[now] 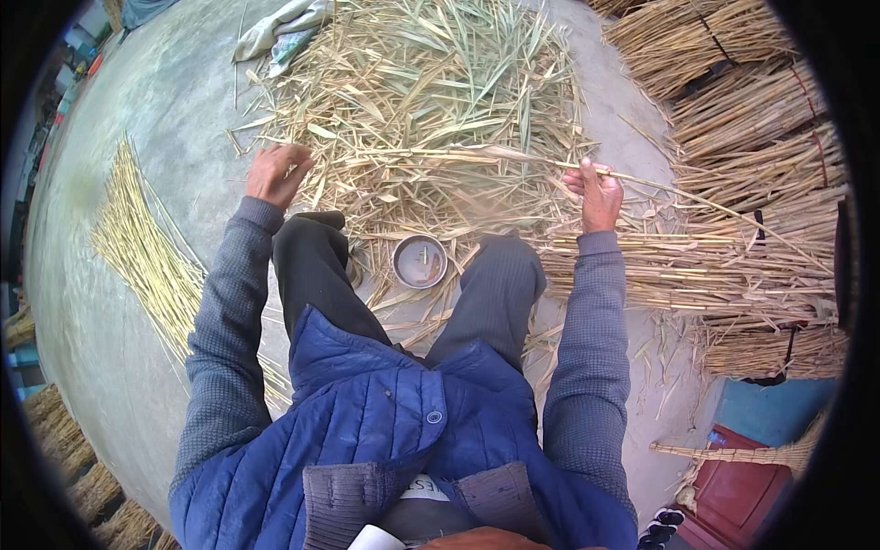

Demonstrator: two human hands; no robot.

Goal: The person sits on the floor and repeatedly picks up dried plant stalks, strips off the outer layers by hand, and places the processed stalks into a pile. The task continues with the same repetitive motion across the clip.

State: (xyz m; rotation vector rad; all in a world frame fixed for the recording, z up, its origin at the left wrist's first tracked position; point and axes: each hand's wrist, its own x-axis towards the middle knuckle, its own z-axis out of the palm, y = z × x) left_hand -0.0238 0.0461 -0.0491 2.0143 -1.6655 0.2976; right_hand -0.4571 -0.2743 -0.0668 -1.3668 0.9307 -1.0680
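My right hand [596,191] is closed round a long, thin dry reed stalk [701,197], thumb on top. The stalk runs out to the right over the bundles, and a dry leaf sheath [500,151] trails from it on the left side of the hand. At the left edge of the leaf pile, my left hand [278,174] has its fingers bent together; whatever may be in them is too small to make out. Beneath the stalk spreads a big heap of stripped leaves [431,82], straw-coloured and pale green. Between my knees sits a round metal bowl [444,272] with small bits in it.
Bare yellow stalks [151,266] lie in a row on the concrete floor [101,339] at left. Tied reed bundles [752,110] are stacked along the right, with loose reeds [660,270] beside my right knee. A crumpled cloth [280,32] lies at the far edge.
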